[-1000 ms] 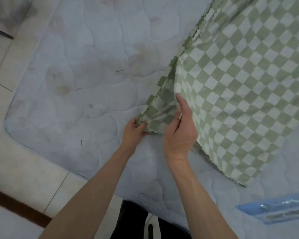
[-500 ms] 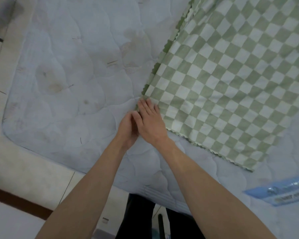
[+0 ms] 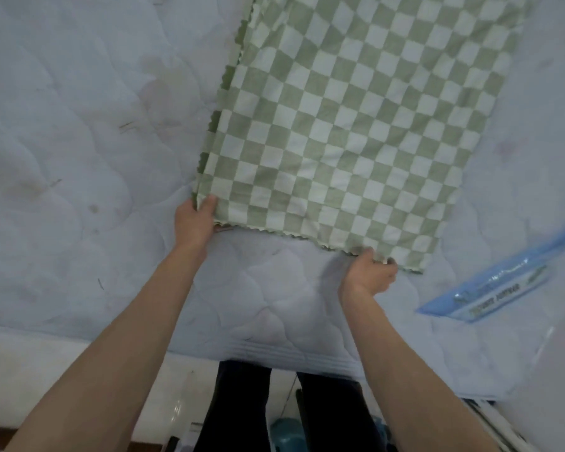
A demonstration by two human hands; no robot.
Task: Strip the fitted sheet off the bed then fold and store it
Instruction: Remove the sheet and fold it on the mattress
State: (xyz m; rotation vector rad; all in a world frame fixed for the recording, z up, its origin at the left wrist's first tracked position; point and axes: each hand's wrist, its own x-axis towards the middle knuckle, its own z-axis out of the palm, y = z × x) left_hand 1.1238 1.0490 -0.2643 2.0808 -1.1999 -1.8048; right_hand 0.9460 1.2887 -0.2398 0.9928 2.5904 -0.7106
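Head view: folded checked sheet (image 3: pixel 349 125) lies on the bare mattress (image 3: pixel 79 141). Left hand (image 3: pixel 194 221) pinches its near left corner; right hand (image 3: pixel 369 272) grips the near right corner, fingers curled.

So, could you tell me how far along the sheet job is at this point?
Stripping looks done: the mattress is bare and the checked sheet lies on it as a folded strip. In hand: the left hand and right hand each grip a near corner, seemingly for another fold. Left to do: the remaining folds and storing it.
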